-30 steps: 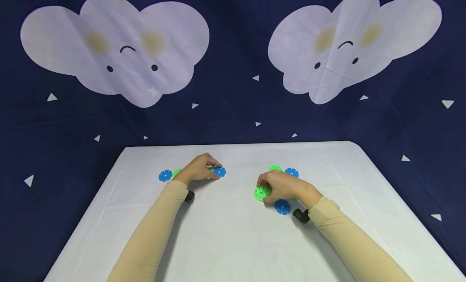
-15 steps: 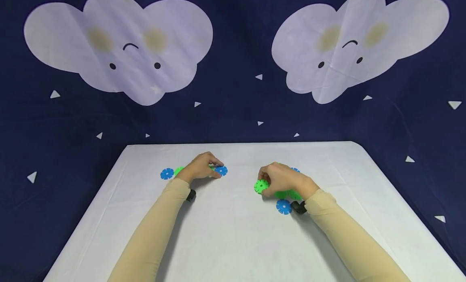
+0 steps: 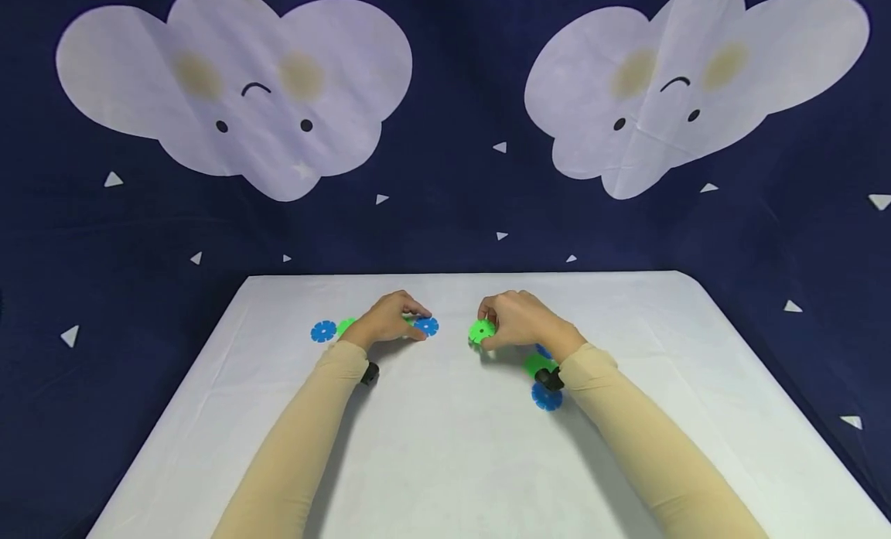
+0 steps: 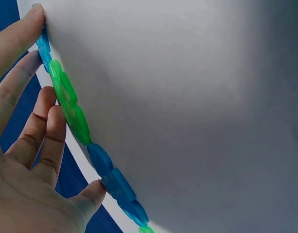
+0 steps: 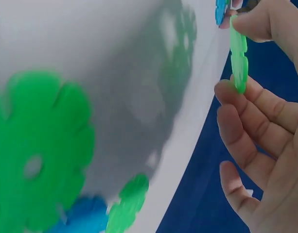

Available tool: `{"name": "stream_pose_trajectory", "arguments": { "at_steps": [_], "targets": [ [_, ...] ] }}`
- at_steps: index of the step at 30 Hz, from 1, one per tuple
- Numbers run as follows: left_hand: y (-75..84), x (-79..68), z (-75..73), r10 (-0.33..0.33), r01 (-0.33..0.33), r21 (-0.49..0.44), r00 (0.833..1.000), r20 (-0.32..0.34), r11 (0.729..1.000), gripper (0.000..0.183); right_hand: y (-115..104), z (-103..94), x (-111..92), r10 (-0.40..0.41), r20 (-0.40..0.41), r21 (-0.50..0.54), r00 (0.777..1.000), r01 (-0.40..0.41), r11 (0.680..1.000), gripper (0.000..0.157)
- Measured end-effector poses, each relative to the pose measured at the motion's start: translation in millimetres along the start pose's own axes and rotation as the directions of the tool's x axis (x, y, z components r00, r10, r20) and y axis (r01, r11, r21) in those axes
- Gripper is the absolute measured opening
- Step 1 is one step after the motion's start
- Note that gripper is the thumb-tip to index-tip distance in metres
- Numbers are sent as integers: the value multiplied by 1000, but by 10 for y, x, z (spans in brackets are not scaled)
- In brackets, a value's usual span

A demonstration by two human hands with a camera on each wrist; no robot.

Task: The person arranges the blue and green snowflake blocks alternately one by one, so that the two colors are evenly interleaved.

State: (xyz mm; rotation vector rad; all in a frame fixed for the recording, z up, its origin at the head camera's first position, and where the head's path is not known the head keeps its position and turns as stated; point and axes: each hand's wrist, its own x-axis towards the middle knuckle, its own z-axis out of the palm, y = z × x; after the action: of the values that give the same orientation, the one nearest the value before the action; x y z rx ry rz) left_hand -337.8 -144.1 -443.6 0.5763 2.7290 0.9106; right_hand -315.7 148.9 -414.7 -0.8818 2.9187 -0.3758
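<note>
Inward swings the right grip (image 3: 520, 319), pinching a green disc (image 3: 480, 332), likely light, stiff, best rim-held, left grip (image 3: 385, 319) pinching a blue disc (image 3: 427, 327)!

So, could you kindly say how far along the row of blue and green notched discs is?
Apparently done: an alternating row of blue and green notched plastic discs, whose end blue disc the left hand pinches. In hand: a green notched disc held by the right hand, apart from the row. Probably left: joining it, then perhaps the spare blue disc and spare green disc near the right sleeve.
</note>
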Motion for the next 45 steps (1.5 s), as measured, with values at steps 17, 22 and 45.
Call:
{"name": "stream_pose_trajectory", "arguments": {
  "at_steps": [17,22,45],
  "targets": [
    [42,47,-30,-2,2,-20,1000,2,1000,45,-110,89,399,-26,38,24,999,25,999,42],
    [43,61,-31,-4,4,-18,1000,-7,1000,45,-125,64,486,-42,71,66,997,37,997,41],
    [-16,19,-3,-36,36,-58,999,-2,998,45,-121,225,601,-122,127,132,984,105,986,44]
  ]
}}
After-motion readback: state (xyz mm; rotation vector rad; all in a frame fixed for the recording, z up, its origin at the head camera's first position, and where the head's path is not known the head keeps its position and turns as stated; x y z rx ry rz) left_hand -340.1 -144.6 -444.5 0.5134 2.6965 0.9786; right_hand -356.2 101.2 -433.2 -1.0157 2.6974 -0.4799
